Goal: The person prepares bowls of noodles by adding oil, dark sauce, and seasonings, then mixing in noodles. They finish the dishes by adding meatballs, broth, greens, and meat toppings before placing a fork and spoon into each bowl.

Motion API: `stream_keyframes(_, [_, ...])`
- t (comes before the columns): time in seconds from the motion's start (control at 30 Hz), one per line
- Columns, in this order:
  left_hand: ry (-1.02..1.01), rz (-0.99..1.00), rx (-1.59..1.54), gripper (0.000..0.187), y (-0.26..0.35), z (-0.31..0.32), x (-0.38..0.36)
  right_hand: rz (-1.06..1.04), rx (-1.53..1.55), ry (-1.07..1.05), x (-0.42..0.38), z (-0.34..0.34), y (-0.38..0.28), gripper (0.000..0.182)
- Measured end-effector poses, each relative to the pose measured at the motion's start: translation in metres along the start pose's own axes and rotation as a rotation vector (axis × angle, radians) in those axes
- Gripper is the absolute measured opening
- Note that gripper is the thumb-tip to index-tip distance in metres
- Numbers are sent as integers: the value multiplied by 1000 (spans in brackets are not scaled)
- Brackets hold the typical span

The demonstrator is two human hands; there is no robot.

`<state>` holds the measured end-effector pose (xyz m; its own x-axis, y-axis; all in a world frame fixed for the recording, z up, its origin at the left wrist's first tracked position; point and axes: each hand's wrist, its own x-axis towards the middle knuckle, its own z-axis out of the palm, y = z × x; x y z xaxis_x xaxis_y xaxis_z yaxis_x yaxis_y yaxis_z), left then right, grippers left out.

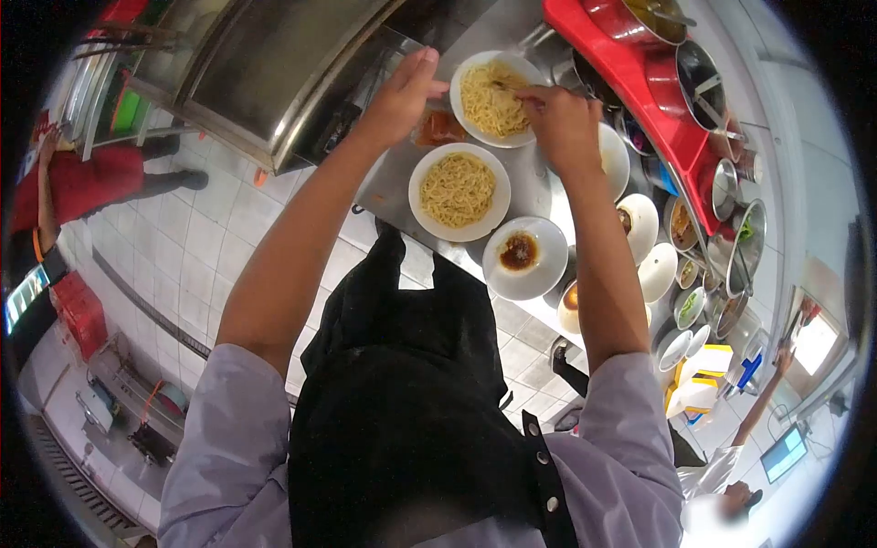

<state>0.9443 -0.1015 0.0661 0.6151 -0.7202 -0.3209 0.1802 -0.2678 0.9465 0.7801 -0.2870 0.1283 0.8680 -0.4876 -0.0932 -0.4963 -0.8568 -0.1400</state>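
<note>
My left hand [405, 99] is at the left side of a white bowl of noodles [493, 99], its fingers apart and holding nothing. On the right side of that bowl, my right hand [559, 123] has its fingers pinched over the noodles; what they hold is too small to make out. Nearer to me stands a second white bowl of noodles [459, 191]. A white bowl with dark brown sauce [519, 251] is beside it, to the right. An orange-brown item [440, 129] lies just left of the two noodle bowls.
Several bowls and plates line the counter under my right arm. Metal pots stand on a red shelf [621, 82] at the right. A large metal appliance [265, 73] is at the upper left. One person in red [78, 187] stands far left; another [717, 475] is at the lower right.
</note>
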Motion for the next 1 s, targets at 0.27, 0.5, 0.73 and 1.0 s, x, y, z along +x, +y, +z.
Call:
stream_keyframes(0.27, [-1,-2,-8,79,11,2,-2,101,457,-54,-36,-63,37,21])
stream_keyframes(0.5, [3,36,92,80,9,7,-5,65,273,-46,-1,28,43,22])
stream_keyframes(0.73, [-45,-55,13,81,21,3,-6,245,856,-144,-34,-36,66,25])
stream_keyframes(1.0, [-44,-31,34,75,6,2,-2,120,18,91,-34,-55,13,18])
